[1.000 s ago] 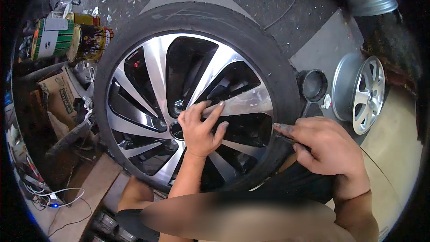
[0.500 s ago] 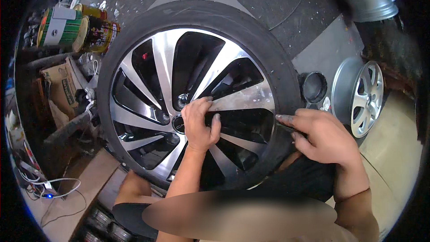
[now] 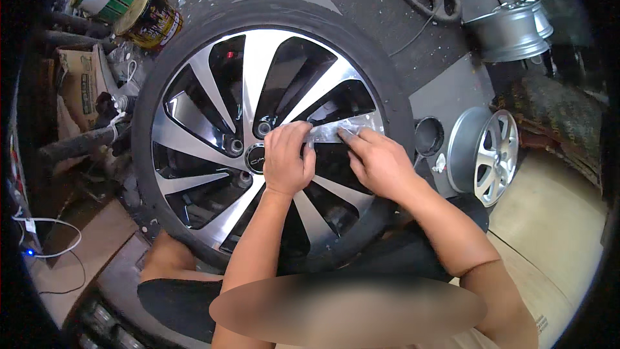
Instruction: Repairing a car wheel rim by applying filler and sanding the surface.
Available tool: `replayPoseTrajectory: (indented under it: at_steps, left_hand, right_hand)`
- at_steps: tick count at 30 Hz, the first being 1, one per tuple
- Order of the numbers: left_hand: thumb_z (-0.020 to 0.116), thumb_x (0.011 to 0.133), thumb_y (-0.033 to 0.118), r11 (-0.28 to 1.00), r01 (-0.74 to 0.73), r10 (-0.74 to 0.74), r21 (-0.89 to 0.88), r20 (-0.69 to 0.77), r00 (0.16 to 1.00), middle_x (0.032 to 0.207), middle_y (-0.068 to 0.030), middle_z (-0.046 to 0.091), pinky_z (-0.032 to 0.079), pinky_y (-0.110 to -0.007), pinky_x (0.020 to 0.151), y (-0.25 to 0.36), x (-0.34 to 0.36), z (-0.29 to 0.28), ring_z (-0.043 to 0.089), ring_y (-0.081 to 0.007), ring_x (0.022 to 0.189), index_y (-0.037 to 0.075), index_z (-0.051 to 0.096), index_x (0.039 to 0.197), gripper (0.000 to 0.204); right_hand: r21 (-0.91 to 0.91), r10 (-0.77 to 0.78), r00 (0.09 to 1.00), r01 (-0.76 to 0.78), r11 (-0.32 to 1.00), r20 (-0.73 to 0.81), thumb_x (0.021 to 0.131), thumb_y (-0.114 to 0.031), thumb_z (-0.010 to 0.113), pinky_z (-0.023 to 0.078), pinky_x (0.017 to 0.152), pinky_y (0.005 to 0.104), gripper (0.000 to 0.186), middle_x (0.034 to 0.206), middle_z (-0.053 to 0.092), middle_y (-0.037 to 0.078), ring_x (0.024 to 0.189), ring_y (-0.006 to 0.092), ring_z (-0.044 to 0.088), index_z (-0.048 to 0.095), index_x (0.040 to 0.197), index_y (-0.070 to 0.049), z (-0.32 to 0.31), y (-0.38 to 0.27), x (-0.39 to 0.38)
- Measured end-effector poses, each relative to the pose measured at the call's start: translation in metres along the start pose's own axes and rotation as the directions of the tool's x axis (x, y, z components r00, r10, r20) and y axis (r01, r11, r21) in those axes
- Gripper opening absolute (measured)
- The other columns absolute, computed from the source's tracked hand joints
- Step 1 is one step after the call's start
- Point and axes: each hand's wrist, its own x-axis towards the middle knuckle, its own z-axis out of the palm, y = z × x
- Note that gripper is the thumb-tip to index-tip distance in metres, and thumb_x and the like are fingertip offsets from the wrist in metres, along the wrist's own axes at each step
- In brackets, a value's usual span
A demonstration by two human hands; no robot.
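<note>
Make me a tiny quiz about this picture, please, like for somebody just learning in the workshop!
1. True or false: the left hand is down on the floor.
2. Pick one. On the picture's right side you can see: A) a bicycle; B) silver rims; C) a ladder.
3. What colour is the little glowing light near the left edge?

Key:
1. False: it is on the wheel, near its centre.
2. B
3. Blue

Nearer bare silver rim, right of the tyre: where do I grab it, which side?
Probably by the spokes, coming from the picture's right: the spoked face of the bare silver rim turns that way, with open gaps for fingers. Its barrel, toward the tyre, looks smooth and broad, offering less to hook.
</note>
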Motion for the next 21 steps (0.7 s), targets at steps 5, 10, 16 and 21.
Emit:
replayPoseTrajectory:
  at_steps: [5,10,16,21]
  left_hand:
    - [0.071,0.085,0.011,1.0,-0.016,0.016,-0.006,-0.023,1.0,0.127,-0.0112,0.07,0.044,-0.048,0.108,-0.001,-0.002,0.002,0.064,-0.0338,0.121,0.006,0.067,0.126,0.042]
    - [0.071,0.086,0.011,1.0,-0.018,0.018,0.001,-0.035,0.999,0.126,-0.0098,0.07,0.045,-0.048,0.107,0.001,0.001,0.002,0.064,-0.0321,0.121,0.007,0.068,0.125,0.04]
    - [0.071,0.086,0.01,0.999,-0.002,0.0,-0.048,-0.037,0.999,0.126,-0.0112,0.071,0.045,-0.048,0.108,-0.003,-0.004,0.001,0.064,-0.0345,0.121,0.007,0.068,0.126,0.04]
    - [0.073,0.087,0.013,1.0,-0.023,0.022,-0.005,-0.04,0.999,0.124,-0.0094,0.071,0.045,-0.047,0.106,-0.003,-0.002,0.003,0.065,-0.0308,0.119,0.008,0.071,0.122,0.036]
  right_hand:
    - [-0.176,0.031,0.999,-0.024,0.984,0.033,0.097,-0.012,0.066,0.061,0.082,0.0498,0.048,0.103,0.071,0.016,0.094,0.0378,0.074,0.07,0.145,-0.005,0.028,-0.014,-0.004]
    - [-0.178,0.089,0.994,-0.099,0.979,-0.064,0.098,-0.011,0.066,0.062,0.081,0.0494,0.052,0.104,0.071,0.016,0.095,0.038,0.074,0.065,0.15,-0.005,0.053,-0.018,-0.001]
    - [-0.157,0.122,0.99,-0.132,0.979,-0.069,0.1,-0.012,0.066,0.062,0.081,0.0503,0.048,0.106,0.071,0.016,0.095,0.0398,0.074,0.068,0.148,-0.01,0.045,-0.019,-0.007]
    - [-0.143,0.085,0.991,-0.099,0.985,-0.105,0.101,-0.014,0.069,0.061,0.079,0.0502,0.044,0.105,0.071,0.016,0.092,0.0407,0.074,0.071,0.144,-0.01,0.05,-0.007,0.002]
